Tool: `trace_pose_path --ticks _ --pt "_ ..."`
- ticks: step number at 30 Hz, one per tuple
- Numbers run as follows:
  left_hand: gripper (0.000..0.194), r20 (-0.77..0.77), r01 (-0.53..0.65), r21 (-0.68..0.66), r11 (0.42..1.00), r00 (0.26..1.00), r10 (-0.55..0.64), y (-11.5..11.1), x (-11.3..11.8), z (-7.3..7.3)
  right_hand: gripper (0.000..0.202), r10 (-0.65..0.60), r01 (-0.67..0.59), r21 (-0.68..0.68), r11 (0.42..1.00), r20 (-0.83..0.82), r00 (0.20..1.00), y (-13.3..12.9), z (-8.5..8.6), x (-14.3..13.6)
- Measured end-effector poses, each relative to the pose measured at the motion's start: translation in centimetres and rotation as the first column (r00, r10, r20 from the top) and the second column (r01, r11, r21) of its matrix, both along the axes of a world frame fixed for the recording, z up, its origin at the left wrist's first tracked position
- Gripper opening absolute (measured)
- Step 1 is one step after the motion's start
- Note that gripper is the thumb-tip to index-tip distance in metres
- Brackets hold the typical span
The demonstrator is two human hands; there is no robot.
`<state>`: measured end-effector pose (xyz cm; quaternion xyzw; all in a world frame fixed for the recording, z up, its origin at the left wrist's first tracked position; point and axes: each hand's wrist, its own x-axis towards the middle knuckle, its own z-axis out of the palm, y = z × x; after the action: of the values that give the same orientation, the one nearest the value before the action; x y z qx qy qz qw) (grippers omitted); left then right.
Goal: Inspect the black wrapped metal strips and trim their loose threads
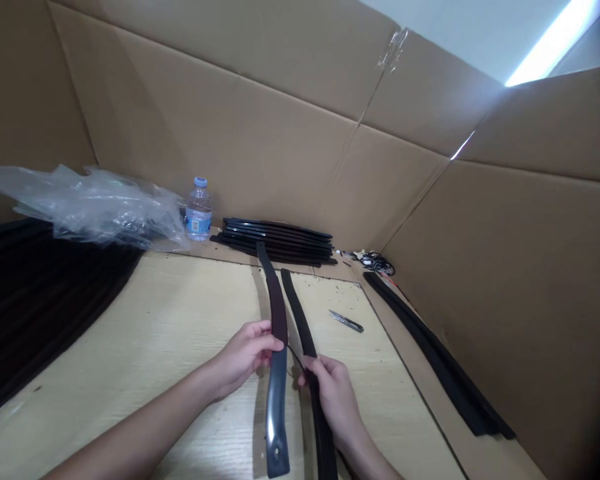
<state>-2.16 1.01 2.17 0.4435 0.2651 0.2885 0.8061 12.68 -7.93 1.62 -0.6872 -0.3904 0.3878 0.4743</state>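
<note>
A long, curved, shiny black strip (277,400) runs away from me, its middle covered by a dark brown sleeve (278,303). My left hand (247,350) pinches it at the sleeve's near edge, thumb on top. From that edge a thin black cord (295,357) leads to my right hand (327,387), whose thumb and fingers close on it. A second, matte black strip (300,313) passes under or beside the right fingers; whether they also grip it, I cannot tell. The near end of the shiny strip has a small hole.
Small thread snips (347,321) lie right of the strips on the wooden board (200,307). Stacked black strips (280,241), a water bottle (199,210) and clear plastic (115,207) stand behind. Dark material (40,300) covers the left; more strips (430,347) lie right, by the cardboard wall (520,267).
</note>
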Motion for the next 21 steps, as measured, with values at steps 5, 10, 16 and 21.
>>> trace_pose_path --ticks 5,10,16,21 --pt "0.009 -0.044 -0.007 0.048 0.999 0.999 0.009 -0.2 0.4 -0.8 0.03 -0.039 0.034 0.02 0.999 0.317 0.948 1.3 -0.3 2.9" --pt "0.007 -0.092 -0.006 0.092 0.996 0.996 0.014 -0.6 0.7 -1.4 0.03 -0.025 0.039 -0.014 0.999 0.567 0.823 1.9 -0.5 4.2" --pt "0.009 -0.118 -0.013 0.107 0.994 0.993 0.026 -0.6 0.9 -1.7 0.024 0.019 0.029 -0.05 0.998 0.753 0.658 1.7 -0.3 4.7" --pt "0.012 -0.121 -0.023 0.082 0.996 0.992 0.033 -0.7 1.0 -1.6 0.026 0.057 0.014 -0.078 0.997 0.827 0.56 1.3 0.0 5.5"
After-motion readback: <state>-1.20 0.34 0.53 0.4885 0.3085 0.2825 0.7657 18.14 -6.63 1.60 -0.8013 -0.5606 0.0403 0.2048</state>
